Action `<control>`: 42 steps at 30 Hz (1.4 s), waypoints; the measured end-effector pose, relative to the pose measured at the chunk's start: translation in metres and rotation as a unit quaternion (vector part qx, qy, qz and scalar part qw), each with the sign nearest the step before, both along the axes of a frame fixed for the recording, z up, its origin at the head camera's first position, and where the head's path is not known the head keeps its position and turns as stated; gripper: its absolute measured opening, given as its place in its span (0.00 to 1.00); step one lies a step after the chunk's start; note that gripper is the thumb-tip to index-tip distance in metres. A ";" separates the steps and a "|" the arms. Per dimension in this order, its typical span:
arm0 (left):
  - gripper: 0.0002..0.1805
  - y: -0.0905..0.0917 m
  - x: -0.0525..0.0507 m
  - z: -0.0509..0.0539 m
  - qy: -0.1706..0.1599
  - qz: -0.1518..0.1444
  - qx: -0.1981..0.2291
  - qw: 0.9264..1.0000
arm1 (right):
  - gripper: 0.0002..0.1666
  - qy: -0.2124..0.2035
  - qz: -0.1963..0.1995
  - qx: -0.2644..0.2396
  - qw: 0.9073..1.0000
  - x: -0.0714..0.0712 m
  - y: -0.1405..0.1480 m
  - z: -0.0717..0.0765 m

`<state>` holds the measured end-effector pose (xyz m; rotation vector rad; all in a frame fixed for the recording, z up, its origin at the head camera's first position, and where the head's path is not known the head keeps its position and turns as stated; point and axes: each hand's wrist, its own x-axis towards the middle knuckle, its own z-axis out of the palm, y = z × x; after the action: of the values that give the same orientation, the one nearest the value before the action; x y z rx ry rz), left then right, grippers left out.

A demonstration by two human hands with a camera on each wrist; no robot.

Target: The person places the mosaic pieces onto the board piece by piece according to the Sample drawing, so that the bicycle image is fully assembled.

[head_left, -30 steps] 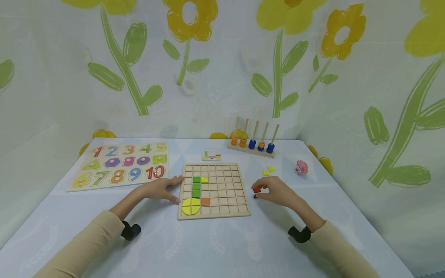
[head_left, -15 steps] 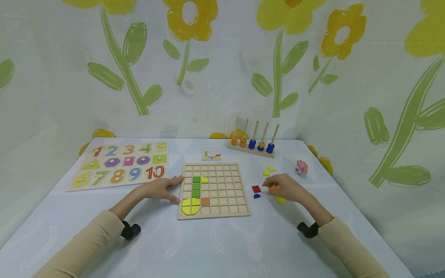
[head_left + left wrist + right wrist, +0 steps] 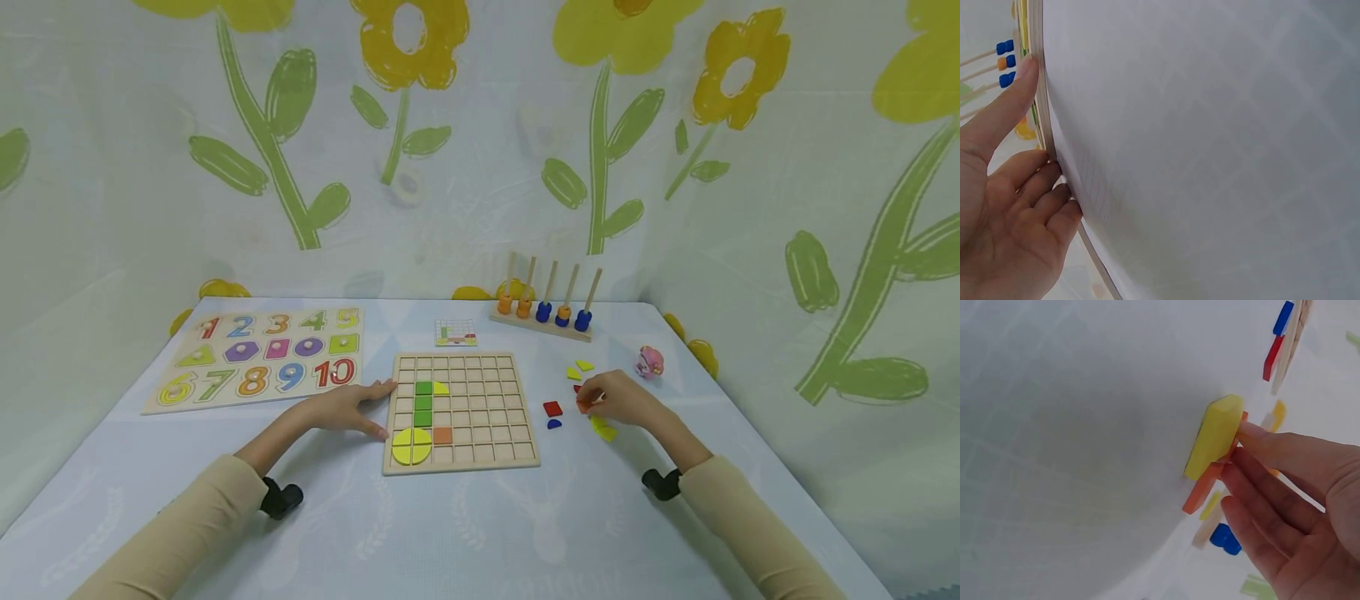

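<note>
A wooden grid board (image 3: pixel 480 412) lies mid-table, bearing green squares (image 3: pixel 423 402), yellow quarter-circle pieces (image 3: pixel 412 446) and an orange square (image 3: pixel 443 436). My left hand (image 3: pixel 341 407) rests against its left edge, thumb and fingers spread along the rim; the left wrist view shows the fingertips (image 3: pixel 1054 178) touching that side. To the board's right, my right hand (image 3: pixel 621 398) pinches an orange tile (image 3: pixel 583 407) low over the table. In the right wrist view, yellow pieces (image 3: pixel 1216 434) and another orange tile (image 3: pixel 1199 492) sit beside the fingertips; the fingers partly hide them.
A red tile (image 3: pixel 552 409) and a blue half-round piece (image 3: pixel 554 424) lie between board and right hand. Farther back are yellow pieces (image 3: pixel 574 373), a pink toy (image 3: pixel 649 362), a peg abacus (image 3: pixel 545 320) and a pattern card (image 3: pixel 456 332). A number puzzle (image 3: pixel 258 358) is at left.
My right hand has shifted right, from beside the red and blue pieces to the orange and yellow ones, and now pinches an orange tile. The left hand stays on the board's edge.
</note>
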<state>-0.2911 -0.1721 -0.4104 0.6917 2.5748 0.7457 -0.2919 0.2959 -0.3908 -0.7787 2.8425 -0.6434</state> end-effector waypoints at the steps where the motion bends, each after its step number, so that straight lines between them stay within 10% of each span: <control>1: 0.53 0.000 0.000 0.000 0.000 0.000 0.000 1.000 | 0.08 -0.001 -0.001 0.002 1.000 -0.001 0.000 -0.001; 18: 0.52 0.001 -0.001 -0.003 0.022 0.005 0.003 1.000 | 0.06 -0.007 0.019 0.044 0.999 -0.011 0.003 0.000; 42: 0.53 0.007 0.001 0.000 0.061 0.024 0.012 0.998 | 0.08 0.045 0.095 -0.033 0.994 0.006 -0.043 0.005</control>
<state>-0.2906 -0.1652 -0.4106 0.7064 2.7055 0.7735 -0.2862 0.2531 -0.3860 -1.0998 2.7918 -0.6923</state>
